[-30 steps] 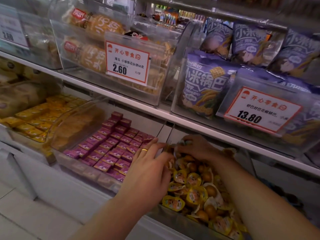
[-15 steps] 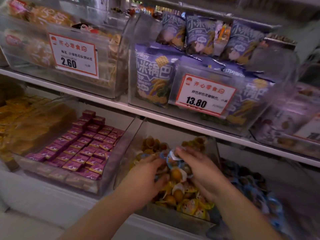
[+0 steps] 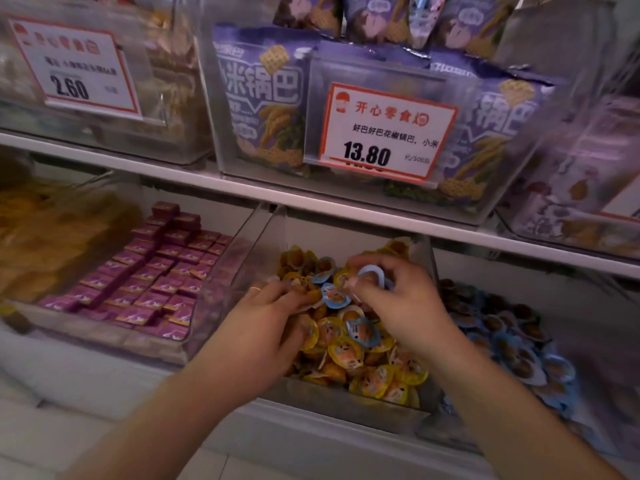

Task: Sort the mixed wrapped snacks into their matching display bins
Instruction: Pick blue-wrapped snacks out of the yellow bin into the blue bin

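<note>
While a blue-rimmed cup [image 3: 372, 276] is pinched by the right hand [image 3: 398, 303] and the left hand [image 3: 268, 317] lies spread-fingered on the yellow-rimmed cups [image 3: 349, 355], other blue strays [image 3: 362, 332] are left unsorted in the middle bin [image 3: 346, 403].

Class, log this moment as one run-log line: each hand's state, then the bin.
right hand: pinches blue-rimmed snack | left hand: fingers in yellow-rimmed snacks, grip unclear | bin: middle bin, blue strays remain
</note>
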